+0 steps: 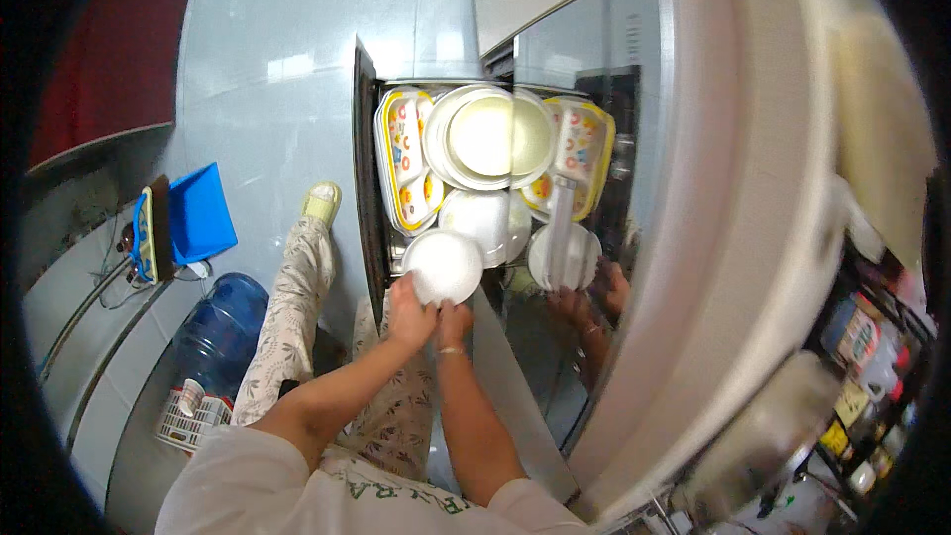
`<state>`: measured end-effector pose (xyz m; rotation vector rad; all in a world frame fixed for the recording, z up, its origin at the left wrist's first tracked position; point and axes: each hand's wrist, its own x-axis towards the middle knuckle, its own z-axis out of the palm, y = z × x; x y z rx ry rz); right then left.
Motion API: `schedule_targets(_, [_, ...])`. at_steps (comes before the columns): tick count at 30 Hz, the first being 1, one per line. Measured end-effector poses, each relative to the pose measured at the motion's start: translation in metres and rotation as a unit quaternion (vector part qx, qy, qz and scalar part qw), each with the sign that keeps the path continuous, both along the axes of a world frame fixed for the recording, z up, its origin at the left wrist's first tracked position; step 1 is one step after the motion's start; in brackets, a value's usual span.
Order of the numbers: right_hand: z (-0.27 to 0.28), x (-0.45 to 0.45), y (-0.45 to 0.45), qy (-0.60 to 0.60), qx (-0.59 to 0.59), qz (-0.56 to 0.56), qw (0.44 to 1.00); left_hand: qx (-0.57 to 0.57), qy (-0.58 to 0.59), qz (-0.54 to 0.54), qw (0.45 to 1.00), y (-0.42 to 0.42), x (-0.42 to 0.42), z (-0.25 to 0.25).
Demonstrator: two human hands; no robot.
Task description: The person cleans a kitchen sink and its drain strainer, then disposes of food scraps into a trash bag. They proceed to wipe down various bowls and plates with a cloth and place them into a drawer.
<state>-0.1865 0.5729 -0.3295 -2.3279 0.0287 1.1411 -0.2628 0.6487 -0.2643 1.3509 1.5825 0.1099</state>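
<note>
A small round white dish [446,266] is over the near end of the pulled-out drawer [365,186]. My left hand [411,318] grips its near left rim. Beside it, my right hand [452,325] has its fingers on the near edge of the same dish. Just beyond lies a white plate [475,221], partly covered by the dish. Farther in, several nested white bowls [481,135] are stacked. Along the drawer's left side stand stacked divided trays [405,152] with yellow rims and printed patterns.
On the right, a glossy dark cabinet front [579,253] mirrors the dishes and hands. A countertop [732,200] runs above it, with a blurred sink area [773,423]. Left on the floor are a blue dustpan [200,214], a large blue water bottle [219,334] and a white basket [192,420].
</note>
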Motion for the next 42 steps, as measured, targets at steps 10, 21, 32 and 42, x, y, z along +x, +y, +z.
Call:
schedule_targets(10, [0.294, -0.047, 0.023, 0.154, 0.207, -0.009, 0.966, -0.054, -0.246, 0.05, 0.967, 0.046, -0.129, 0.236])
schedule_targets(21, [0.454, 0.05, 0.131, -0.075, 0.422, -0.045, 0.902, -0.035, -0.402, 0.003, 0.915, 0.17, -0.002, 0.375])
schedule_targets(32, [0.456, 0.078, 0.127, -0.069, 0.464, -0.19, 0.862, -0.086, -0.431, -0.106, 0.892, 0.195, 0.073, 0.398])
schedule_targets(42, [0.514, 0.165, 0.046, -0.435, 0.333, -0.006, 0.837, -0.082, -0.468, -0.066, 0.877, 0.197, 0.094, 0.39])
